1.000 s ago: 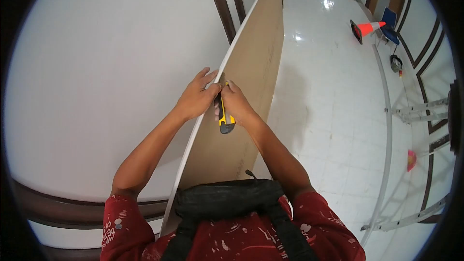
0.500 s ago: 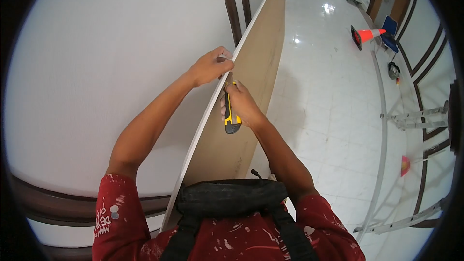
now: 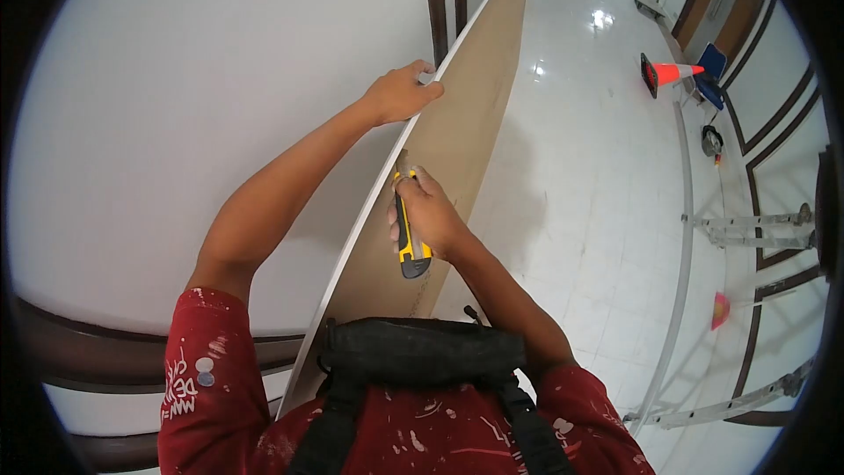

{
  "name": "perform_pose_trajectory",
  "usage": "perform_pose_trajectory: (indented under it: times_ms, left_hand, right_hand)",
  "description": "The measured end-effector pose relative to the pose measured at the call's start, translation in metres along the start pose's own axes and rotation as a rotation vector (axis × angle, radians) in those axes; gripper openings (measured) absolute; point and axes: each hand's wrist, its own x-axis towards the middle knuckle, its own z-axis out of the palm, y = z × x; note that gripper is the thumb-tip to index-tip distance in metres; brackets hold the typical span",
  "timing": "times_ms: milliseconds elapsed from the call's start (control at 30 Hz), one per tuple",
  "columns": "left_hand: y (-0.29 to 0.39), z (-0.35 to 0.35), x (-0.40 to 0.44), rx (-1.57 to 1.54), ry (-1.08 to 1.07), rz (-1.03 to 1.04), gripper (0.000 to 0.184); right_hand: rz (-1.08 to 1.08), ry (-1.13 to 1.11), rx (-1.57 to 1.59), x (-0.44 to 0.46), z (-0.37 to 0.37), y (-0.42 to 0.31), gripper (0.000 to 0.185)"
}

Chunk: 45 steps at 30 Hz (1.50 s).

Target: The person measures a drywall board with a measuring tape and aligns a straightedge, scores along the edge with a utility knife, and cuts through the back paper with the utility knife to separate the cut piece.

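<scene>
A long board (image 3: 479, 70) with a white edge and a tan face stands on edge, running away from me. Near its top edge, my left hand (image 3: 403, 95) is closed on it, the thumb over the tan side. Closer to my body, my right hand (image 3: 431, 215) is wrapped around a yellow and black utility knife (image 3: 411, 251). The knife's blade (image 3: 402, 161) points away from me, up by the board's white edge. Whether the blade touches the board, I cannot tell.
A white wall (image 3: 220, 79) with dark trim rises on the left. On the tiled floor (image 3: 598, 167) to the right lies an orange traffic cone (image 3: 670, 75) by a blue chair (image 3: 710, 66). A ladder (image 3: 756, 229) and a long grey pipe (image 3: 684, 211) are farther right.
My right hand has drawn the knife back toward my body along the board's edge. My left hand has shifted a little farther away on the board, widening the gap between my hands.
</scene>
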Motion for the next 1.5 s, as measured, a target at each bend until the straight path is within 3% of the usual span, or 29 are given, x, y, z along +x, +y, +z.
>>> perform_pose_trajectory:
  times_ms: [133,233,333,433,733,867,967,1133,1200,1233,1267,1300,1500]
  left_hand:
    - [0.004,0.009,-0.011,0.207,-0.038,0.004,0.076]
    - [0.009,-0.001,-0.008,0.027,-0.229,-0.077,0.077]
    - [-0.007,0.000,-0.011,0.061,-0.203,0.003,0.077]
    - [-0.015,-0.007,-0.019,0.085,-0.131,-0.066,0.074]
    - [-0.083,-0.023,-0.046,0.040,-0.166,-0.206,0.074]
    - [-0.114,-0.021,-0.053,0.053,-0.201,-0.145,0.076]
    - [-0.068,-0.027,-0.099,0.128,-0.214,-0.212,0.073]
    - [-0.072,-0.028,-0.111,0.253,-0.222,-0.191,0.049]
    - [-0.087,-0.029,-0.092,0.255,-0.259,-0.125,0.045]
    - [-0.082,-0.031,-0.093,0.189,-0.241,0.070,0.044]
    - [-0.075,-0.026,-0.092,0.113,-0.113,-0.084,0.040]
    - [-0.087,-0.038,-0.062,0.331,-0.295,-0.051,0.050]
    - [-0.051,-0.046,-0.068,0.247,-0.233,-0.045,0.048]
  right_hand:
    - [0.003,0.013,0.028,-0.012,0.012,0.006,0.021]
    - [0.013,0.013,0.028,-0.017,0.011,0.006,0.021]
    - [0.046,-0.076,-0.007,-0.031,0.026,0.014,0.020]
    - [0.071,-0.136,-0.012,-0.024,0.041,0.024,0.019]
    - [0.013,-0.046,-0.023,0.022,0.077,0.059,0.020]
    - [0.006,-0.059,0.058,0.039,0.080,0.071,0.018]
    - [0.049,-0.027,0.112,0.028,0.076,0.064,0.019]
    - [0.040,-0.098,0.030,0.040,0.052,0.045,0.022]
    - [0.017,-0.096,-0.001,0.042,0.047,0.038,0.022]
    - [0.021,-0.074,-0.009,0.043,0.046,0.032,0.022]
    - [0.024,-0.053,-0.017,0.042,0.048,0.028,0.022]
    - [0.013,-0.042,-0.011,0.038,0.052,0.027,0.021]
    - [-0.077,0.009,0.040,-0.005,0.093,0.035,0.018]
